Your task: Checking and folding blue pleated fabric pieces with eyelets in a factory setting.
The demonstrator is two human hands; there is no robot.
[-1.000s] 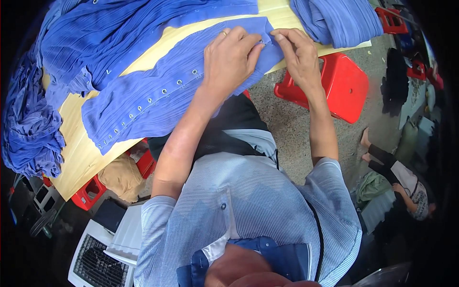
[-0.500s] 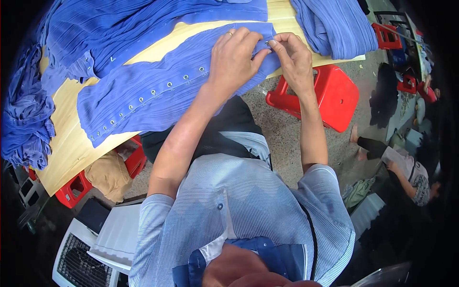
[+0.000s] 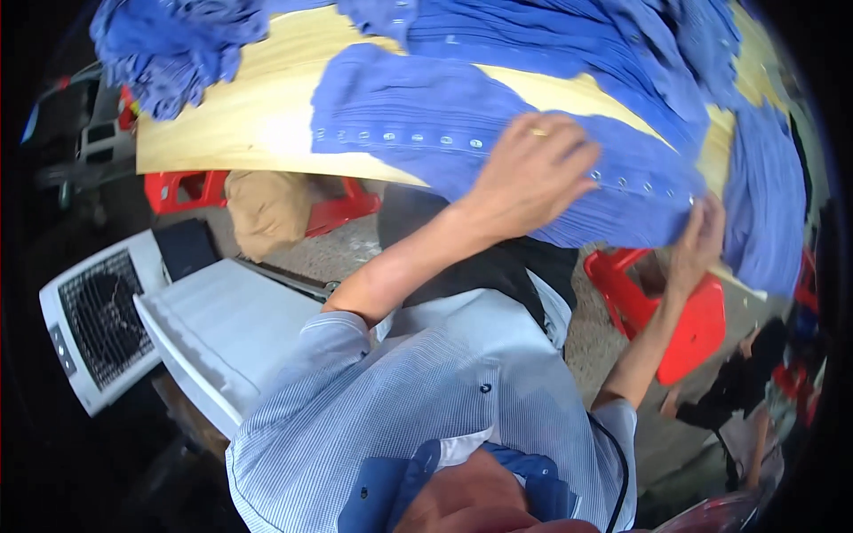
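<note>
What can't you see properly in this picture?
Head view only:
- Left hand: its palm is hidden, lying flat on the blue garment.
- Right hand: its fingertips are tucked behind the garment's edge.
- Red stool: partly covered by the right forearm.
- Blue fabric pile: cut off by the top rim.

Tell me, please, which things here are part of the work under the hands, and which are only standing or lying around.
In the work:
- left hand, flat on the blue garment with a row of buttons
- right hand, at that garment's edge
- wooden table

Lying about:
- other blue garments
- red stools
- white fan unit
- tan bag
</note>
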